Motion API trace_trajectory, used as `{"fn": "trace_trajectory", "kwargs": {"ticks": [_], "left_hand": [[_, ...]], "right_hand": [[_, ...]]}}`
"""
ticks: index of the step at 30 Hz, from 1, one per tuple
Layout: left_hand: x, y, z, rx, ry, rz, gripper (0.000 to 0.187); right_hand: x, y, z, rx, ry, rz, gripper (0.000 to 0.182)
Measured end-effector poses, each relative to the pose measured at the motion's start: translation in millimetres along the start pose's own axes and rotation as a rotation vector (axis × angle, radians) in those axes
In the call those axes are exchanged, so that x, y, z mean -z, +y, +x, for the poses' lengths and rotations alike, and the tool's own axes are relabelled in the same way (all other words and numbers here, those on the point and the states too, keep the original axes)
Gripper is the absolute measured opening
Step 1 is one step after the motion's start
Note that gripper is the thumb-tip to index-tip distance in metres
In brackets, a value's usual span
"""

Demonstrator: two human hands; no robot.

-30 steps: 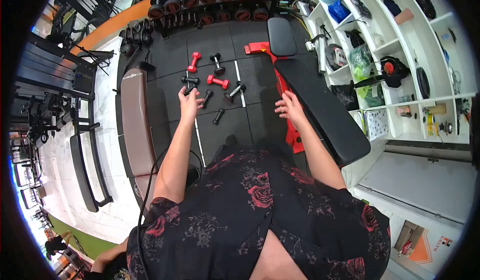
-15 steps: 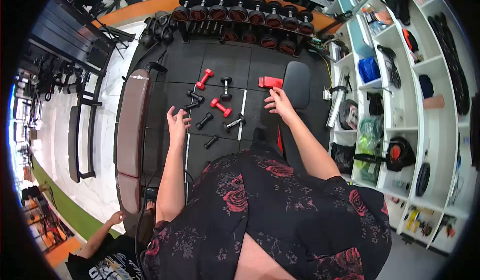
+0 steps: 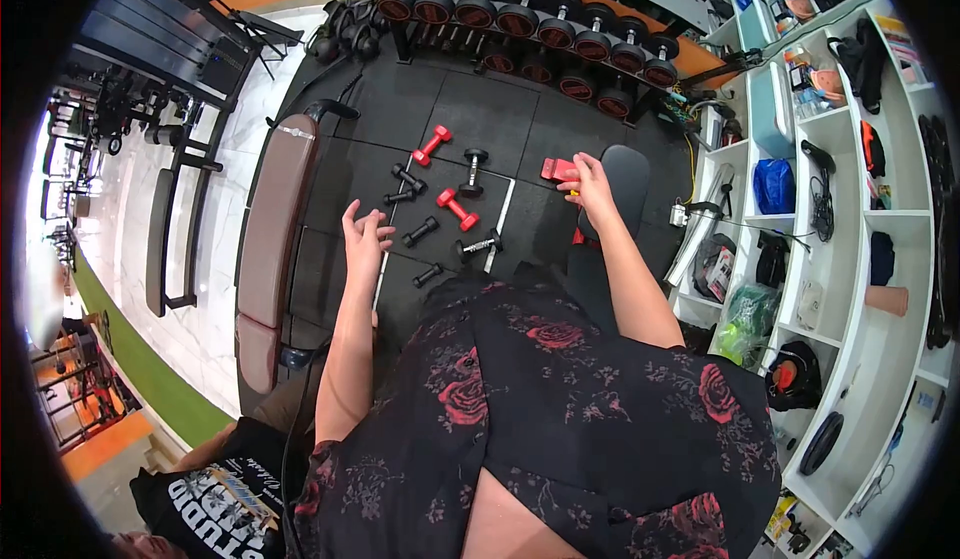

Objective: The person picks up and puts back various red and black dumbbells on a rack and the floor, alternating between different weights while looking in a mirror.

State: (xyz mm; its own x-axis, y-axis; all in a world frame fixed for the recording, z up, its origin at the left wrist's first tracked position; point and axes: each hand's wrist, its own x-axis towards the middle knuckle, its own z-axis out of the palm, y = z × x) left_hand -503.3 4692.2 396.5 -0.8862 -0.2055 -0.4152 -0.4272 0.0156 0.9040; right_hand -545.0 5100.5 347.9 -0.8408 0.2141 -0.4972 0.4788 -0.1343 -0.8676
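Note:
My left hand (image 3: 366, 239) is raised above the dark floor with its fingers spread and nothing in them. Nearest to it lie small black dumbbells, one (image 3: 421, 231) just to its right and another (image 3: 428, 275) lower down. My right hand (image 3: 590, 187) hovers by a black padded seat (image 3: 626, 194), its fingers loosely bent and apart. A red object (image 3: 556, 169) shows beside its fingertips, partly hidden by them; I cannot make out its kind. Between the hands lie two red dumbbells, one farther (image 3: 433, 146) and one nearer (image 3: 458, 209), and a black-and-chrome dumbbell (image 3: 475, 172).
A brown padded bench (image 3: 275, 249) stands at the left. A rack of large dumbbells (image 3: 520, 21) runs along the back. White shelves (image 3: 850, 289) with bags and gear line the right. A person in a printed black shirt (image 3: 215, 494) is close by at lower left.
The view has turned, so the floor things sit farther right. My right hand has risen, its fingertips now overlapping the red object in view. The person at lower left has shifted.

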Motion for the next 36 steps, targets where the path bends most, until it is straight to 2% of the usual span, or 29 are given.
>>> {"fn": "trace_trajectory", "kwargs": {"ticks": [10,15,20,28,29,31,36], "left_hand": [[-13.6,25.4,43.3,-0.049,0.017,-0.059,0.057],[-25.3,6.7,61.2,-0.005,0.115,-0.086,0.058],[-52.6,-2.2,82.2,0.030,0.255,-0.120,0.057],[-124.7,54.4,102.1,0.146,0.490,-0.184,0.057],[-130.0,54.9,105.6,0.107,0.507,-0.162,0.057],[-140.0,59.9,108.9,0.062,0.546,-0.152,0.057],[-156.5,73.6,108.6,0.091,0.619,-0.164,0.056]], "right_hand": [[-24.7,-52.1,35.0,0.032,-0.040,-0.065,0.063],[-46.7,-72.8,92.1,-0.024,-0.136,-0.082,0.061],[-70.7,-88.8,186.0,-0.054,-0.303,-0.171,0.062],[-45.2,-162.2,304.1,0.055,-0.430,-0.368,0.062],[-38.9,-166.6,319.0,0.059,-0.439,-0.386,0.062],[-34.4,-184.0,335.4,0.082,-0.454,-0.416,0.059],[-45.3,-191.8,355.3,0.066,-0.527,-0.392,0.050]]}}
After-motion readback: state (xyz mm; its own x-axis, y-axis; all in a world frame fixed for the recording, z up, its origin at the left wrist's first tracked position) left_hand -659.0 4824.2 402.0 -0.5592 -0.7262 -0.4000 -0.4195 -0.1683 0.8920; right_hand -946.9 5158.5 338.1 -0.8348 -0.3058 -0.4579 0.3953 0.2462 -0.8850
